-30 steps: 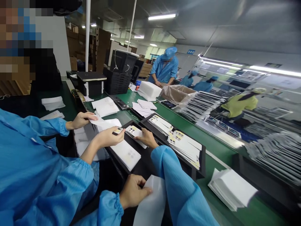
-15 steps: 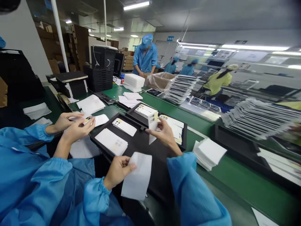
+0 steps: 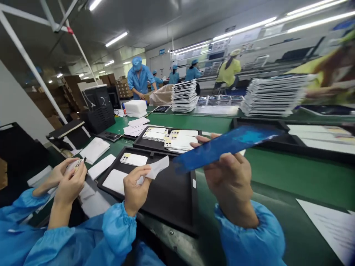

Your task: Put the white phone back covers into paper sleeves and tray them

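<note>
The right hand (image 3: 230, 177) was raised over the near edge of the green bench (image 3: 291, 173), its grip closed on a long blue panel (image 3: 227, 146) that lay flat across the fingers and slanted up to the right, blurred by motion. The left hand (image 3: 135, 188) sat lower and to the left, over a black tray (image 3: 169, 199), its thumb and fingertips pinched on a small white sleeve (image 3: 156, 168) whose free end pointed right, toward the near end of the blue panel without touching it. Both forearms wore blue sleeves.

In the black tray, left of the left hand, lay a white sheet (image 3: 115, 181), and just beyond it a pale phone back (image 3: 134, 159) with camera cut-outs at its left end. A second black tray (image 3: 166, 135) stood farther off, carrying rows of similar pale backs fanned over one another.

At the far left, a co-worker's hands (image 3: 68, 181), also in blue sleeves, held a small pale piece close together; what it was could not be made out. White sheets (image 3: 95, 149) lay on the bench beside them.

Farther along the bench stood two tall stacks of thin trays (image 3: 184, 96), one at centre and one to the right, and a white foam block (image 3: 135, 108). People in blue coats and caps (image 3: 138, 77) worked at the far end.
</note>
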The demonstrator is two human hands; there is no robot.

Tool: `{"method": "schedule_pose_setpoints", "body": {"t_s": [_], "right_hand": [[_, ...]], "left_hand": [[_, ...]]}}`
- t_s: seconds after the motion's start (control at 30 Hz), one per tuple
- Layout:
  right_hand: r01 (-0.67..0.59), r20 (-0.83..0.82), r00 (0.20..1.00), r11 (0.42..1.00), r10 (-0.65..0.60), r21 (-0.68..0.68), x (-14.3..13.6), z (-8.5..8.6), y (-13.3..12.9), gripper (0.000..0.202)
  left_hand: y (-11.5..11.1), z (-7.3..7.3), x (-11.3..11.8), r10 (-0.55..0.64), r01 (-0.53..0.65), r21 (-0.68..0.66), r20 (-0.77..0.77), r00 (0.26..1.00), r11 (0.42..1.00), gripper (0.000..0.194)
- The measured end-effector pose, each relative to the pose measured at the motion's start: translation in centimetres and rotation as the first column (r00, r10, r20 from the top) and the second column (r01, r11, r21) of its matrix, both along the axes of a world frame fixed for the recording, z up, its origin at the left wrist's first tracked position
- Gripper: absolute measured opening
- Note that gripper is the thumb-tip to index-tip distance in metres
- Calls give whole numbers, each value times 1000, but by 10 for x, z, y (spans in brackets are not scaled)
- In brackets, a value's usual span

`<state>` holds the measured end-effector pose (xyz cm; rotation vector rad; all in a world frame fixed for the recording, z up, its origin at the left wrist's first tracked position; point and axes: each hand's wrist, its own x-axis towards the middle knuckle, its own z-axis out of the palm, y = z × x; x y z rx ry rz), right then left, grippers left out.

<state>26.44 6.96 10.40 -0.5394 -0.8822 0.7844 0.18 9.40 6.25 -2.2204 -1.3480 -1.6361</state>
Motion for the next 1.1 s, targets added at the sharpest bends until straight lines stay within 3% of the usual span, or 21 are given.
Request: {"method": "schedule_pose_setpoints", "body": {"t_s": [0.07,0.17,0.33,0.6,1.1], "right_hand": [[-26,-19,999,1000,25,-13,-5,2,1,45],[-60,-76,996,996,55,-72,-12,0,7,52],[-93,-86,993,987,83,-127,-16,-2,15,62],[-102,-102,991,990,92,-97,-17,0,13,61],[73,209,978,971,-25,-226,-40,-12,22,78]], "left_hand": [[-1,-10,45,-103,103,1,52,993,995,12],[3,-16,70,-184,184,11,111,977,983,15],[7,-13,62,-173,175,-3,119,978,985,13],[5,-15,62,-149,159,-66,145,978,985,11],[-5,-13,59,-143,195,-230,227,964,953,14]]}}
